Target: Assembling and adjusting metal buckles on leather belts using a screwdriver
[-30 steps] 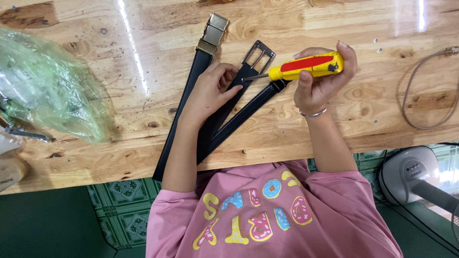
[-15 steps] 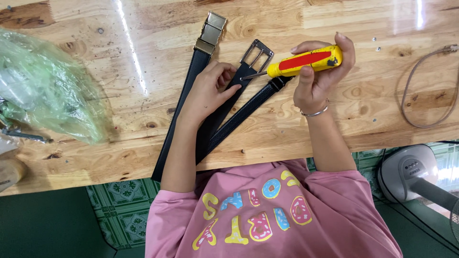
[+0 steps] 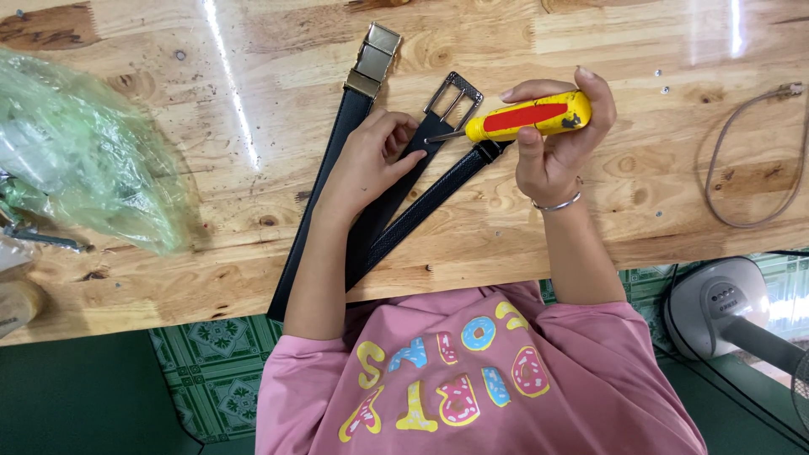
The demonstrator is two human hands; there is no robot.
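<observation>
Three black belts lie side by side on a wooden table (image 3: 590,34). One belt has a brass plate buckle (image 3: 372,56). The middle belt (image 3: 396,198) has a silver frame buckle (image 3: 453,96). A textured strap (image 3: 434,200) runs beside it. My left hand (image 3: 371,160) presses flat on the middle belt just below its buckle. My right hand (image 3: 556,147) grips a screwdriver with a yellow and red handle (image 3: 531,118). Its thin metal tip touches the belt at the base of the silver buckle.
A crumpled green plastic bag (image 3: 80,152) sits at the table's left. A looped brown cord (image 3: 754,168) lies at the right. A grey fan base (image 3: 725,307) stands on the green patterned floor below the table's near edge.
The screwdriver handle shifts only slightly in my right hand. My left hand stays pressed on the belt.
</observation>
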